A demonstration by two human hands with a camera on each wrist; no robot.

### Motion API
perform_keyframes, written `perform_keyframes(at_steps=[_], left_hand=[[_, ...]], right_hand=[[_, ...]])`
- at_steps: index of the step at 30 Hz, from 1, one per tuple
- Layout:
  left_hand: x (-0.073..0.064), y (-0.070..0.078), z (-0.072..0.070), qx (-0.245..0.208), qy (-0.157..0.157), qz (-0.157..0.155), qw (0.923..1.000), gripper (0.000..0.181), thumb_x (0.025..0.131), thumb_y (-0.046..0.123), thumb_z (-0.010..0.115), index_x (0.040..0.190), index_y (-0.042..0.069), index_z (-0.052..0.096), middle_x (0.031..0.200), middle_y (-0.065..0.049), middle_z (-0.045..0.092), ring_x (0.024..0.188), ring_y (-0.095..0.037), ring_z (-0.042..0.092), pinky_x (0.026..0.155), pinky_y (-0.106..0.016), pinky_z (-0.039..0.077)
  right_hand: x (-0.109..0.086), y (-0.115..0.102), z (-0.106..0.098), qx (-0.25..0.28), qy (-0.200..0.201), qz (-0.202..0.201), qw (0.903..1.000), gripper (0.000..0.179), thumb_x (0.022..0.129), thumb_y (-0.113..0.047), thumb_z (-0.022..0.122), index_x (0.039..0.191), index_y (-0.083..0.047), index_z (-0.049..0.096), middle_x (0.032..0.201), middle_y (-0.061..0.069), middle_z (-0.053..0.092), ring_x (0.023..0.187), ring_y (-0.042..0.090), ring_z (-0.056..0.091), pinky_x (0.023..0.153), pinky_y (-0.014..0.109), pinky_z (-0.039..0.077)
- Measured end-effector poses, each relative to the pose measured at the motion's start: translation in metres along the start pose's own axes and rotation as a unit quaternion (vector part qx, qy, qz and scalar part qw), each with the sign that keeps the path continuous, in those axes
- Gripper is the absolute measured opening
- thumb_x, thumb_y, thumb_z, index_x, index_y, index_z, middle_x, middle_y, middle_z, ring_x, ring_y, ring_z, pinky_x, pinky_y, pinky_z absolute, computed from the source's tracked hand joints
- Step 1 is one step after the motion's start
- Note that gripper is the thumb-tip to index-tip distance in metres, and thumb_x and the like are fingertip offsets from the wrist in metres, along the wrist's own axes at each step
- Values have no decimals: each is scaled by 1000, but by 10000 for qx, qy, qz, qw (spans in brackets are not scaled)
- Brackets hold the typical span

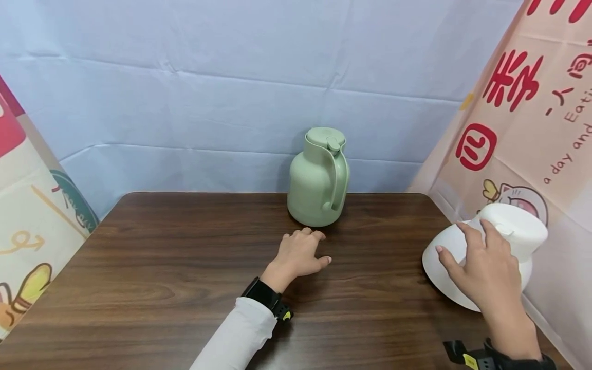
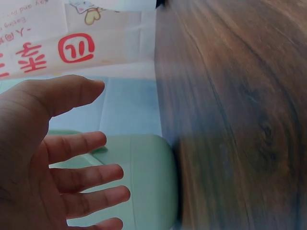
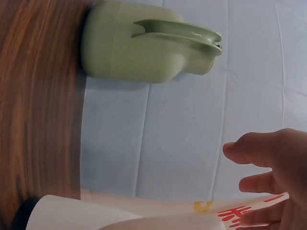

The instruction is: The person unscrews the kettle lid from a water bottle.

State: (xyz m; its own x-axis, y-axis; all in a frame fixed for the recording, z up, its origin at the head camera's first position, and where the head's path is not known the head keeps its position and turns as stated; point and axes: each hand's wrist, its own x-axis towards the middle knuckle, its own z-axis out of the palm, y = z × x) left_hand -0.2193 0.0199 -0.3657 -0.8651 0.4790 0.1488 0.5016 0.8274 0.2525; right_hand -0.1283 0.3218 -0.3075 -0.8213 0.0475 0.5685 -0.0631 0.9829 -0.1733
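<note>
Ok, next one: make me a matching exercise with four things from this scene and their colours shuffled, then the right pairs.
Things:
1. jug at the back
2. jug on the right
3. tabletop
4. back sheet

Colours:
A. brown
B. pale blue
C. white
D. pale green

Pairs: 1-D; 2-C; 3-A; 4-B

One green vacuum jug (image 1: 309, 187) and one white vacuum jug (image 1: 441, 257) are showing, totalling two. One left grip (image 1: 298, 253) and one right grip (image 1: 491, 270) are appearing, also totalling two. Two wrist straps (image 1: 263, 293) (image 1: 515, 363) are showing, plus one white sleeve (image 1: 240, 331). One counter (image 1: 139, 267) is carrying both jugs, while one blue cloth (image 1: 208, 103) and two printed cloths (image 1: 18, 205) (image 1: 518, 149) are hanging.
</note>
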Motion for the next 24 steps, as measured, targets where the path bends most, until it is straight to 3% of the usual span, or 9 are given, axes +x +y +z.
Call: perform_keyframes(at_steps=[5, 12, 21, 24], left_hand=[[2, 4, 3, 40, 37, 7, 10000, 53, 85, 47, 62, 128, 17, 55, 118, -5, 56, 103, -25, 54, 85, -46, 41], [5, 8, 6, 52, 29, 57, 10000, 52, 85, 46, 63, 128, 17, 55, 118, -5, 56, 104, -25, 54, 85, -46, 41], [9, 13, 4, 123, 32, 54, 9999, 52, 85, 48, 62, 129, 19, 55, 114, -3, 56, 102, -25, 54, 84, -45, 41], [10, 17, 4, 133, 12, 85, 9999, 53, 86, 48, 61, 129, 20, 55, 115, -2, 56, 103, -24, 54, 83, -43, 41]], right_hand=[[-3, 1, 2, 122, 449, 165, 9988, 54, 72, -17, 72, 115, 8, 53, 125, 39, 38, 101, 62, 38, 72, 71, 28], [-10, 0, 2, 221, 989, 750, 9920, 54, 70, -15, 74, 113, 9, 54, 104, 37, 42, 93, 56, 40, 63, 64, 31], [-15, 3, 3, 238, 814, 1832, 9794, 63, 74, -21, 70, 120, 9, 40, 104, 37, 37, 94, 54, 38, 54, 60, 31], [-16, 3, 5, 362, 857, 2026, 9748, 69, 73, -22, 71, 122, 10, 34, 106, 38, 35, 91, 55, 38, 52, 59, 30]])
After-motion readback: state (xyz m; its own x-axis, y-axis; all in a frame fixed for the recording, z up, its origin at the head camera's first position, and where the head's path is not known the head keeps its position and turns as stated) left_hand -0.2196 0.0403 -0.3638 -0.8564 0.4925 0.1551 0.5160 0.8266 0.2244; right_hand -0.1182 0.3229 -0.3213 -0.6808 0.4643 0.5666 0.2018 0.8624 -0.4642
